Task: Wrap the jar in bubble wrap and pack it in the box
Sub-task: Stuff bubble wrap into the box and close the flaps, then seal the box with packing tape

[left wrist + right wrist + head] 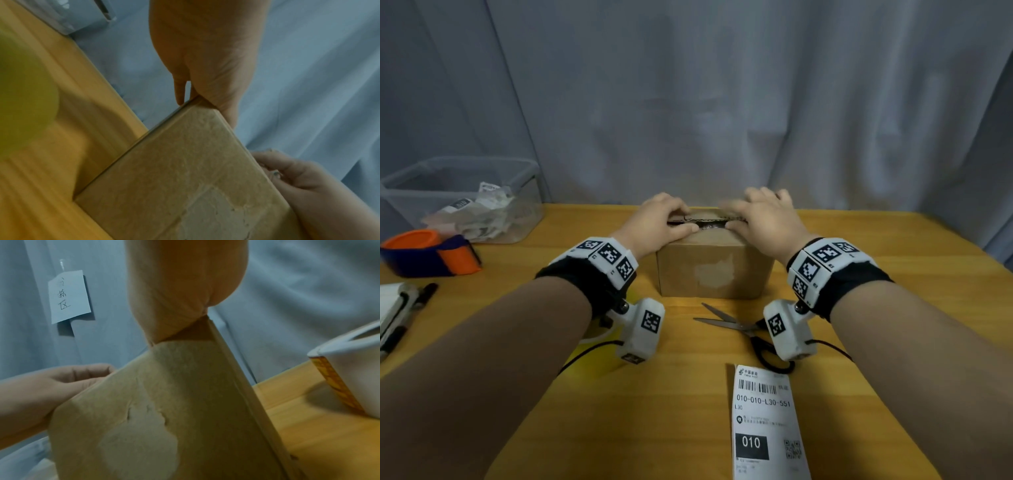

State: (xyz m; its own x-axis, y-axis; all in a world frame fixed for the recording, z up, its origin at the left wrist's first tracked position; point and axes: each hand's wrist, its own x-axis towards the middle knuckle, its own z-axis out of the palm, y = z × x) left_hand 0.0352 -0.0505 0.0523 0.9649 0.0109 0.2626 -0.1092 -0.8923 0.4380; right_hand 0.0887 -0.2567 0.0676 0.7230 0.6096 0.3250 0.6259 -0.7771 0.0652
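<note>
A small brown cardboard box (714, 270) stands on the wooden table in the middle of the head view. Both hands are on its top flaps, which lie almost closed. My left hand (664, 219) curls its fingers over the far flap's edge, thumb on the near flap. My right hand (760, 214) lays straight fingers on the far flap, thumb at the near flap's edge. A narrow slit (707, 226) between the flaps shows something dark and glossy. The jar itself is hidden. The wrist views show the box's side (185, 178) (164, 402) with a torn label patch.
Open scissors (743, 329) and a shipping label (767, 421) lie in front of the box. At the left are a clear bin (407, 192) of crumpled paper, an orange-and-blue tape dispenser (431, 253) and pens (400, 315). A white container (353, 369) stands to the right. A grey curtain hangs behind.
</note>
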